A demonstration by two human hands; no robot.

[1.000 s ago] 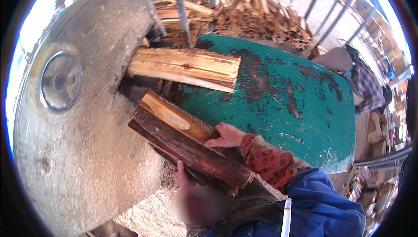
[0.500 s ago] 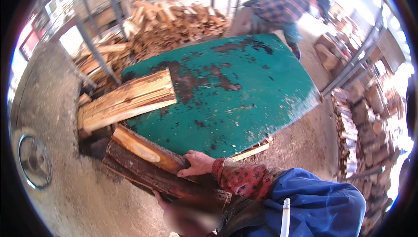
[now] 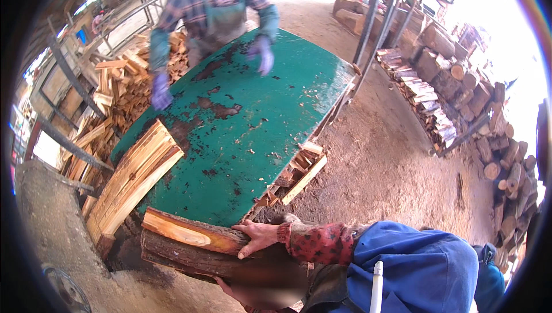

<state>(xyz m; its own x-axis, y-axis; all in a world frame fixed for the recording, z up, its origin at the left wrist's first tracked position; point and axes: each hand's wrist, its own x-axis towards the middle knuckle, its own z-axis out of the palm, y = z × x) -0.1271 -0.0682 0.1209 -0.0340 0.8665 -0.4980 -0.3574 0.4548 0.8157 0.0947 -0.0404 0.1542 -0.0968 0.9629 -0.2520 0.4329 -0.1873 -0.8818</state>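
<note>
Two pieces of bark-covered split firewood lie together in front of me. The upper firewood piece shows a strip of pale orange wood, and the lower firewood piece is dark bark. My right hand, in a red patterned cuff, clasps the upper piece near its right end, thumb toward me. My left hand presses against the near side of the lower piece; most of it is hidden or blurred. The wood's far edge is at the near edge of a green tabletop with worn, dark patches.
A pale split slab lies across the table's left edge. Across the table stands a person wearing purple gloves. Split wood is heaped behind on the left. Stacked logs and metal posts stand on the right.
My view has turned, so the table sits differently in it. The other person, bent over at the far right before, now stands upright at the table. Both my hands stay on the firewood.
</note>
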